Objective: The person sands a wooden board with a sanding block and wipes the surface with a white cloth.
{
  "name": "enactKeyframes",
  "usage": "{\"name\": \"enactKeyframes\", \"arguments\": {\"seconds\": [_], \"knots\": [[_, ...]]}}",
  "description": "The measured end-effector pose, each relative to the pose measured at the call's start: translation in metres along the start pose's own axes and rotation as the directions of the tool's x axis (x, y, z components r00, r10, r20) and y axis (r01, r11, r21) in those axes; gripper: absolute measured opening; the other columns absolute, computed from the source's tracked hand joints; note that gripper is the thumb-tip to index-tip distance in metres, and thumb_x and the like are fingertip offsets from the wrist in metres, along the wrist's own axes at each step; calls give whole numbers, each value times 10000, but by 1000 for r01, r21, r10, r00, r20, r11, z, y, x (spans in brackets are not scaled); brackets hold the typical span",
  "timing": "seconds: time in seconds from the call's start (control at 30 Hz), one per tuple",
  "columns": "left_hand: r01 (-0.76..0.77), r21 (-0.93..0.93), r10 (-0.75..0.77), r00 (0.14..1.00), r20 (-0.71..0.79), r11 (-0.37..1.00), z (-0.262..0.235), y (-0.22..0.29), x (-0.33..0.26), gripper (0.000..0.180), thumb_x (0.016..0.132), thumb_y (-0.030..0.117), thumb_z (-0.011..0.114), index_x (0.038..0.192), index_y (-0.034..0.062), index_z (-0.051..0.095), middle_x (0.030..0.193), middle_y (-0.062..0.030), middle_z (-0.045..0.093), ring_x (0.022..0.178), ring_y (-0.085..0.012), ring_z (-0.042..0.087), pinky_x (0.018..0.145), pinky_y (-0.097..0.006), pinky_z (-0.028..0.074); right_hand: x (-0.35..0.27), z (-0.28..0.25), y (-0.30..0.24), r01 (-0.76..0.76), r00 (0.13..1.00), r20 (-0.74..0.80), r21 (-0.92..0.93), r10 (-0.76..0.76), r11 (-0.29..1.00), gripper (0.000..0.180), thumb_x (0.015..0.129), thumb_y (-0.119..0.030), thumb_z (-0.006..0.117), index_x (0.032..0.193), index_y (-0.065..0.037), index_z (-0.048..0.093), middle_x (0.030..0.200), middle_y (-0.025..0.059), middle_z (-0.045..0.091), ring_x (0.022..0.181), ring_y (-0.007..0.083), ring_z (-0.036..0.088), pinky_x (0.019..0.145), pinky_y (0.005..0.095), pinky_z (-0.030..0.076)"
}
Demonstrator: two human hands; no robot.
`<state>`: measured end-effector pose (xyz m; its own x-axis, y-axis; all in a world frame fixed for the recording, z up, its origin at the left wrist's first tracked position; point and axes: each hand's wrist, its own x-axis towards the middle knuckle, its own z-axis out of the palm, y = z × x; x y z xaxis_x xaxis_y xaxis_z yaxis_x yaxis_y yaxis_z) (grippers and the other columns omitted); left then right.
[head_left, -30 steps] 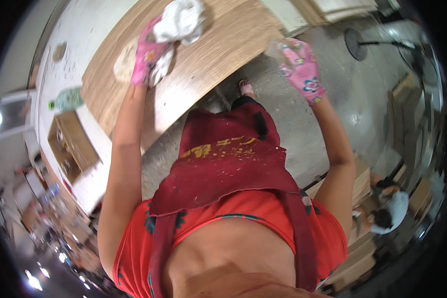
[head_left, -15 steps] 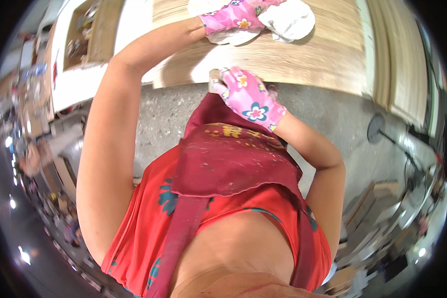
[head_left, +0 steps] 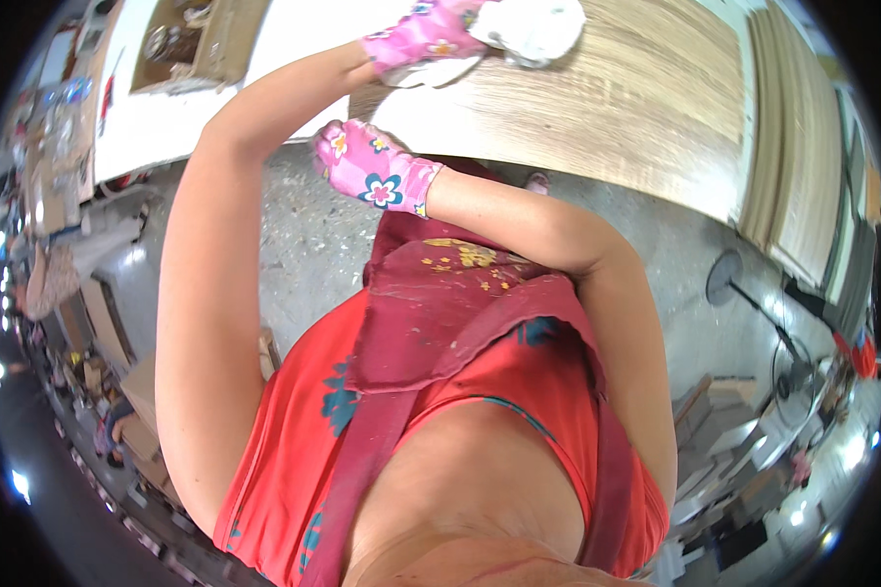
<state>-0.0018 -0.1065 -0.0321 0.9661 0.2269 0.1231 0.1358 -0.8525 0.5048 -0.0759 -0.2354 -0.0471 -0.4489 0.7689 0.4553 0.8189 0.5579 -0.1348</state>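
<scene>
My left hand, in a pink flowered glove, grips a bunched white cloth on top of a wood-grain board. Its fingertips are partly hidden by the cloth and the picture's upper edge. More white material shows beneath the wrist side of the glove. My right hand, gloved alike, is closed at the front left corner of the board. Its fingers curl away from view, so what they hold, if anything, cannot be made out.
The board lies on a white worktop. An open box of small things stands at the far left, with a red tool beside it. Stacked panels stand to the right, near a floor-standing fan.
My right hand has moved left along the board's front edge; the greyish piece at its fingertips is now out of sight. My left hand and the cloth have slid left.
</scene>
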Motion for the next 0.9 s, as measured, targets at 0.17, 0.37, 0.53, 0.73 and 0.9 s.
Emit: {"name": "enactKeyframes", "arguments": {"seconds": [0.17,0.37,0.53,0.73,0.9], "knots": [[34,11,-34,999,-5,999,-5,-11,-6,408,790,116,648,1169,36,519,1107,-108,582,1055,-201,548,919,-328,434,-55,-56,22,-358,928,105,515,357,779,267,868,-302,464,848,-65,586,745,149,571,706,287,574,634,428,459],[59,9,-59,998,-17,998,-8,-12,-20,425,780,115,656,1175,40,518,1115,-109,579,1064,-204,543,929,-331,428,-183,-166,39,-486,854,112,-175,508,856,302,752,-186,640,1040,-100,606,881,130,562,810,316,559,727,417,471],[118,8,-117,991,-59,993,-19,-10,-39,439,772,115,662,1179,44,516,1123,-110,577,1071,-206,540,936,-333,422,-202,-177,32,-512,793,193,-302,577,804,420,692,-178,685,1103,-126,611,1127,180,532,1010,360,517,850,446,445],[145,3,-144,986,-86,989,-20,-9,-54,455,762,114,670,1185,49,515,1131,-111,575,1081,-208,535,946,-336,416,-141,-123,40,-347,890,285,-81,356,934,384,716,-212,679,1086,-134,613,1135,180,542,1010,345,532,846,452,443],[169,7,-167,979,-114,986,-21,-12,-64,470,754,113,676,1190,53,514,1138,-112,572,1088,-210,531,954,-338,410,-41,-57,29,-116,959,272,111,82,987,408,782,-268,624,1161,-124,577,1100,190,540,1004,354,513,863,450,422]]}}
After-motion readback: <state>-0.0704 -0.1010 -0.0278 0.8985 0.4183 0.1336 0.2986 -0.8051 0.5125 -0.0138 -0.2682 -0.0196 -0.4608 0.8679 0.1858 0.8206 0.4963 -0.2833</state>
